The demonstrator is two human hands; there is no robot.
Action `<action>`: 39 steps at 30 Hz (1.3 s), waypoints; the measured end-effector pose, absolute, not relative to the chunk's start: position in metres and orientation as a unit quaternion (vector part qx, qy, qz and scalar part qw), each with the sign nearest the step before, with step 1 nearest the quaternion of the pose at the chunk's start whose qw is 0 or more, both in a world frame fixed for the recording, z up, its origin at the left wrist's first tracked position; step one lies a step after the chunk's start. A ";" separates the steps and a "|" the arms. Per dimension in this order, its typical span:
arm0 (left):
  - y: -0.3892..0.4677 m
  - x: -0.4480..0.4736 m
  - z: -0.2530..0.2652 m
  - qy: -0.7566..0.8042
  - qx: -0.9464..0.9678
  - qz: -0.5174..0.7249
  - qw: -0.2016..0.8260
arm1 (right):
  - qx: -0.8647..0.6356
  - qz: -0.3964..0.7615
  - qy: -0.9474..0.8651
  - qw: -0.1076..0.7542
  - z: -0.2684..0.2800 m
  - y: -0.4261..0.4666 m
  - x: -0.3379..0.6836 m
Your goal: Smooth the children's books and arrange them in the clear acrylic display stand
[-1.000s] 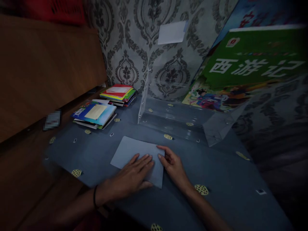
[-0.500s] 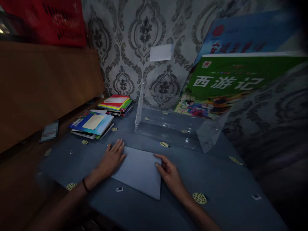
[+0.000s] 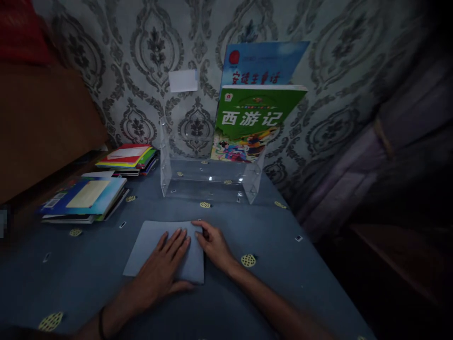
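The paper (image 3: 146, 240) lies flat on the worktop (image 3: 219, 307), in front of and apart from the clear stand (image 3: 252, 184). The left hand (image 3: 159, 271) is placed palm down across the paper, fingers extended and slightly spread, gripping nothing; its thumb points to the right at the paper's near edge. A dark band (image 3: 101, 323) encircles the left wrist. The right hand (image 3: 215, 245) is at the far right corner of the paper, index finger and thumb slightly apart, remaining fingers curled. Whether these two digits pinch the corner or only rest on it cannot be told.

The stand carries a green book (image 3: 247, 130) at its right end, with a blue book (image 3: 264, 61) upright behind it. Two book stacks occupy the left of the worktop: a blue-topped stack (image 3: 85, 196) nearer and a red-topped stack (image 3: 129, 157) farther back.
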State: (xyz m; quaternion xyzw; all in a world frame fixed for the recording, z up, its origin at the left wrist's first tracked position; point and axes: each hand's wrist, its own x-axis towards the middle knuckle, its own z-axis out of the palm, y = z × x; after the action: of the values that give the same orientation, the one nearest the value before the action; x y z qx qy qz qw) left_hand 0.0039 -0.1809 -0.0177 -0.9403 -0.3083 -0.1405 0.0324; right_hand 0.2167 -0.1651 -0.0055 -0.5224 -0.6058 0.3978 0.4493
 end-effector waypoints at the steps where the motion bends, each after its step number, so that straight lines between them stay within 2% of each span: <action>1: -0.181 0.004 -0.018 -0.302 -0.943 -0.136 0.028 | -0.527 0.397 -0.605 0.447 -0.005 -0.165 0.217; 7: -0.177 -0.002 -0.015 -0.280 -0.951 -0.125 0.037 | -0.558 0.346 -0.619 0.430 -0.006 -0.165 0.221; 12: -0.178 -0.001 -0.013 -0.279 -0.951 -0.127 0.041 | -0.578 0.202 -0.693 0.381 0.003 -0.170 0.222; 14: -0.179 0.000 -0.014 -0.282 -0.951 -0.127 0.027 | -0.545 0.183 -0.733 0.364 0.013 -0.175 0.217; 19: -0.185 0.002 -0.016 -0.313 -0.940 -0.123 -0.052 | -0.350 0.299 -0.850 0.256 0.040 -0.175 0.186; 23: -0.189 0.005 -0.005 -0.363 -0.923 -0.057 -0.109 | -0.269 0.339 -0.890 0.145 0.048 -0.146 0.158; 26: -0.188 0.006 0.004 -0.371 -0.920 -0.027 -0.124 | -0.222 0.365 -0.899 0.100 0.042 -0.118 0.141; 33: -0.185 0.006 0.009 -0.341 -0.931 -0.061 -0.119 | -0.213 0.359 -0.901 0.114 0.023 -0.085 0.127; 39: -0.183 0.009 0.015 -0.313 -0.943 -0.074 -0.082 | -0.251 0.366 -0.884 0.145 0.025 -0.092 0.161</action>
State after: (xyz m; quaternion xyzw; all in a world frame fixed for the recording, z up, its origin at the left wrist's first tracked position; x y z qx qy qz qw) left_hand 0.0085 -0.1826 0.0153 -0.9434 -0.3126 -0.0744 -0.0822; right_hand 0.1609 -0.0916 0.0252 -0.2508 -0.8844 0.3659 0.1454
